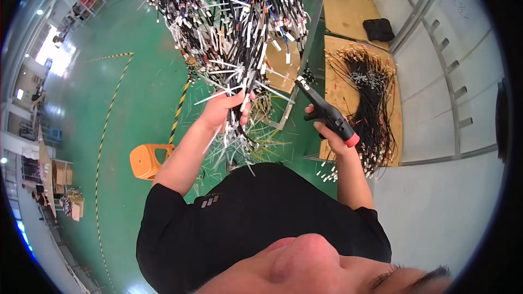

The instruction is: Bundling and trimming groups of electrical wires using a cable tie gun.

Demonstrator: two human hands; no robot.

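My left hand (224, 110) is closed round a bundle of thin black cables (239, 57) that hangs down from above, with white sleeves and tags on it. Long white cable ties (210, 97) stick out in several directions around my fingers. To the right, my right hand (330, 129) grips a black cable tie gun (327, 111) with a red cap at its rear end. Its narrow tip points up and left, apart from the bundle. The loose lower cable ends hang below my left hand.
A wooden table (333, 87) at the right bears a big heap of black cables (373, 98). Farther back lies a black pouch (378, 30). An orange stool (146, 161) stands on the green floor (125, 109), left of my arm. Offcuts litter the floor beneath the bundle.
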